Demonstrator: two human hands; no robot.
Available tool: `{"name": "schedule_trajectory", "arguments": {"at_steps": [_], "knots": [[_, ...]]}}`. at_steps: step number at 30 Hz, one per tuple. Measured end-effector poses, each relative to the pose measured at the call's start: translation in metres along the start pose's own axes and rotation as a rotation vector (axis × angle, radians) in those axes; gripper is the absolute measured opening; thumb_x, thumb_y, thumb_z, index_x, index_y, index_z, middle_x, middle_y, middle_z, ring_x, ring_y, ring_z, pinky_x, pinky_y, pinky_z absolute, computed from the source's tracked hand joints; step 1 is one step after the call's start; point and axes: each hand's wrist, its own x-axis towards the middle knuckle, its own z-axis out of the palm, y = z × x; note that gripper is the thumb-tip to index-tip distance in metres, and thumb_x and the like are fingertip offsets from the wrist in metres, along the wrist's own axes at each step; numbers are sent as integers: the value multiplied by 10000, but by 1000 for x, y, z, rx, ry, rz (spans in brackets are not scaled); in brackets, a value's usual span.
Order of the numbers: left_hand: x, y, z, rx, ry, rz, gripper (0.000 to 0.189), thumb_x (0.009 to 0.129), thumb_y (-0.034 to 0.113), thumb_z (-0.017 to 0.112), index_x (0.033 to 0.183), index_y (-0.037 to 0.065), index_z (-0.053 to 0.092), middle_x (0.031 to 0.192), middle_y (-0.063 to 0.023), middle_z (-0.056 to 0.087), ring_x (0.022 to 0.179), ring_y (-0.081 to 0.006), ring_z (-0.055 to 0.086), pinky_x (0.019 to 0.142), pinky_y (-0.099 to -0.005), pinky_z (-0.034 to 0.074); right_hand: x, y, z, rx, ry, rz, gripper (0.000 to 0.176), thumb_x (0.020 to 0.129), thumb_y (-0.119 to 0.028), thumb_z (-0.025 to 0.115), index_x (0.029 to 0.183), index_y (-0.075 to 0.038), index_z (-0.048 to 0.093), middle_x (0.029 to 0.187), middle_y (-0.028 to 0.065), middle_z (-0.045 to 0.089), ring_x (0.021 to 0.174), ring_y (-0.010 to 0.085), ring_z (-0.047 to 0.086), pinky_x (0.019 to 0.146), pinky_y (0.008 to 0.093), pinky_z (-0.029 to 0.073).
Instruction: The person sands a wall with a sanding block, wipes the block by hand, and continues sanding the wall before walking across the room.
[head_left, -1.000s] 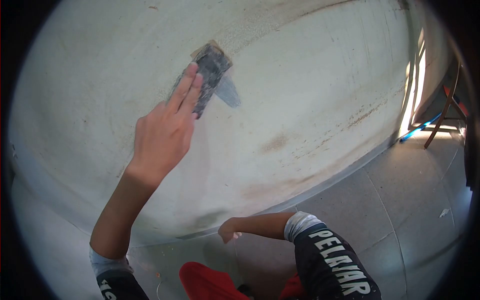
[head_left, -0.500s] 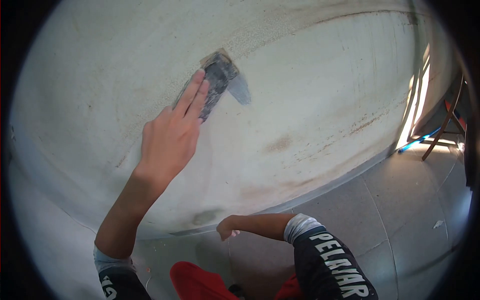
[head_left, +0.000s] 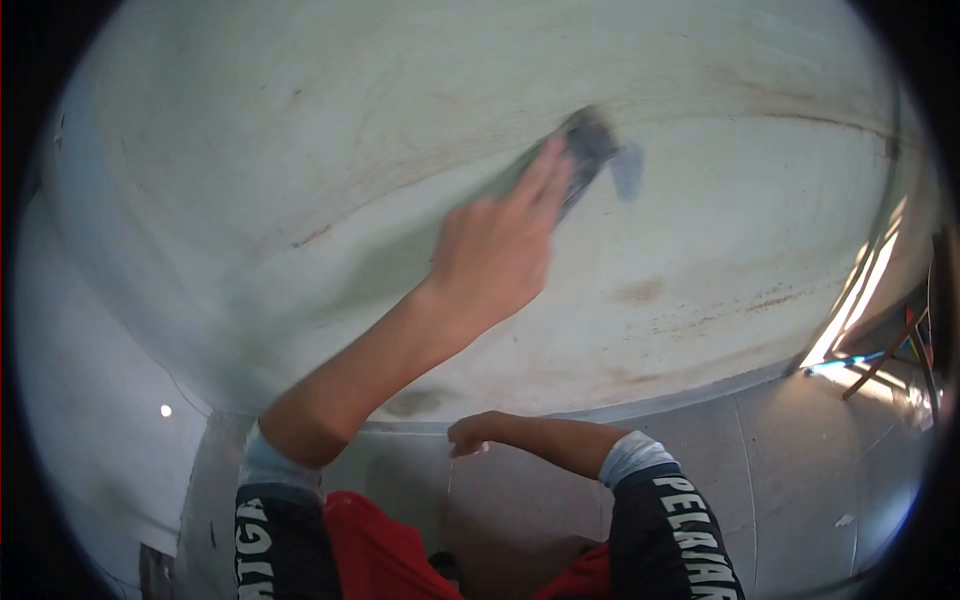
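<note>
My left hand (head_left: 495, 250) reaches up to the pale wall (head_left: 740, 200). It is closed on a dark grey sanding block (head_left: 590, 150), with two fingers stretched along its back. The block lies tilted against the wall and is slightly blurred by motion. Just right of its upper end shows a small bluish-grey patch (head_left: 628, 172). Low down, near the foot of the wall, my right hand (head_left: 470, 435) hangs with its fingers loosely curled. I see nothing in it.
Brown stains (head_left: 638, 290) and a long crack-like line (head_left: 830, 122) mark the wall. Grey floor tiles (head_left: 690, 450) meet it below. At the right, a wooden stand (head_left: 885, 355) and a blue rod (head_left: 840, 364) are near a strip of sunlight.
My left hand and the sanding block have moved rightward along the wall. The view has tilted, and more floor shows at the left. My right hand remains low and curled.
</note>
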Motion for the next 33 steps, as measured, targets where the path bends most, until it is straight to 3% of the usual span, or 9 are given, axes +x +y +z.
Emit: {"name": "schedule_trajectory", "arguments": {"at_steps": [3,5,9,13,16,18,22,28,33], "knots": [[-109,-47,13,-398,162,-120,629,853,93,638,1447,-38,483,1539,-200,455,946,-369,708,719,-451,585,-36,6,1,66,79,-3,411,979,-367,532,1048,3,697,859,143,711,712,264,704,633,422,587],[-179,-49,17,-990,65,-597,602,868,70,644,1440,-38,490,1477,-176,534,981,-274,701,738,-429,581,-46,16,4,161,106,-18,420,991,-380,524,1083,-5,690,900,143,716,726,258,705,649,410,586],[-267,-42,50,-1523,270,-1017,538,922,148,596,1425,-21,511,1343,-115,613,818,-178,648,702,-393,558,-67,8,3,434,313,-69,469,1040,-388,498,1273,-9,647,1051,142,733,797,219,704,782,375,565],[-315,-44,67,-2372,403,-1057,401,972,350,482,1229,73,619,1090,5,627,663,-148,452,616,-335,412,-94,-39,-20,902,521,-105,686,1065,-562,351,1349,21,571,1096,132,708,940,231,681,830,399,547],[-318,-50,77,-2856,535,-583,416,963,377,499,1246,97,620,1138,-15,648,766,-182,487,693,-371,484,-116,-80,-53,1072,598,-226,769,1056,-628,283,1340,24,574,1165,142,677,1003,240,651,898,398,525],[-317,-48,74,-2893,547,-637,454,965,368,488,1287,66,592,1153,-56,647,839,-234,553,787,-438,512,-125,-103,-70,1295,683,-500,712,1065,-593,333,1315,24,584,1185,135,655,1013,228,629,943,388,494],[-327,-45,74,-2705,465,-696,582,958,432,468,1378,37,546,1359,-105,589,1046,-356,619,993,-559,490,-117,-120,-89,1074,841,-335,563,1055,-467,491,1259,48,587,1245,175,655,1132,229,630,1024,428,472],[-332,-59,50,-2544,375,-785,674,975,445,440,1412,-68,461,1384,-240,540,1061,-358,630,925,-520,483,-123,-143,-106,1006,756,-321,452,1040,-389,549,1138,44,638,1083,150,699,1036,204,647,958,378,496],[-331,-59,51,-2382,317,-790,598,1039,420,411,1446,-18,418,1329,-176,579,957,-248,628,838,-392,502,-131,-152,-110,875,812,-189,478,1004,-449,606,972,27,648,850,60,626,818,126,576,771,295,478]]}}
